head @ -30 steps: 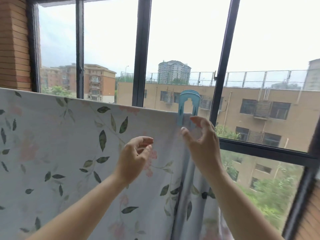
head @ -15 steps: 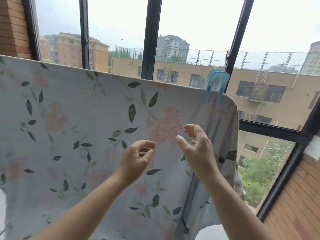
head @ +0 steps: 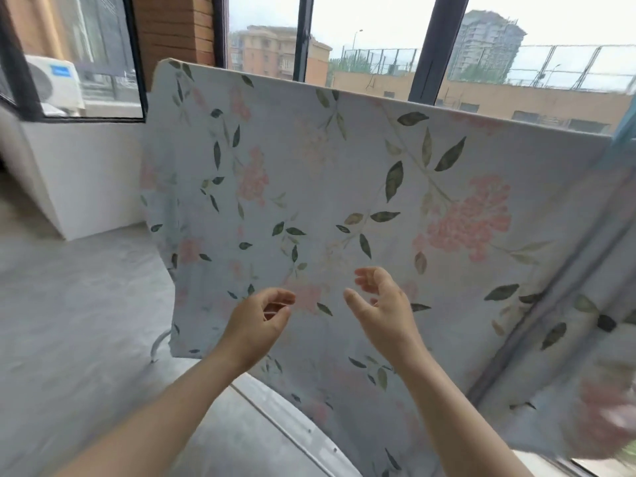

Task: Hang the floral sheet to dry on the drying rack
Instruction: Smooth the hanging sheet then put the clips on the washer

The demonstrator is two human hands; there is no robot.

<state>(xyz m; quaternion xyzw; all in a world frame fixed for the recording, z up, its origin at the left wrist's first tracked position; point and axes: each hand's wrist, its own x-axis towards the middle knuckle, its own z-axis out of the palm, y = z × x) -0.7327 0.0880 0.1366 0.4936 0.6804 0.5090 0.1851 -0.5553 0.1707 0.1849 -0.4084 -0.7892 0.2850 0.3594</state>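
The floral sheet (head: 330, 187), pale blue with green leaves and pink blossoms, hangs spread over the top bar of the drying rack in front of the window. A blue clip (head: 624, 132) sits on its top edge at the far right, cut off by the frame. My left hand (head: 258, 321) and my right hand (head: 382, 304) hover side by side in front of the lower middle of the sheet, fingers loosely curled, holding nothing. A white leg of the rack (head: 156, 342) shows below the sheet's left edge; the rest of the rack is hidden.
Dark window frames (head: 430, 53) stand behind the sheet, with buildings outside. A low white wall (head: 79, 173) and an air-conditioner unit (head: 55, 84) are on the left. Grey concrete floor (head: 75, 321) stretches left of the rack. A white curved edge (head: 285, 421) lies below my arms.
My view has swung left and down, so the sheet's left edge and the floor now show. Both hands have dropped lower, away from the clip, still holding nothing.
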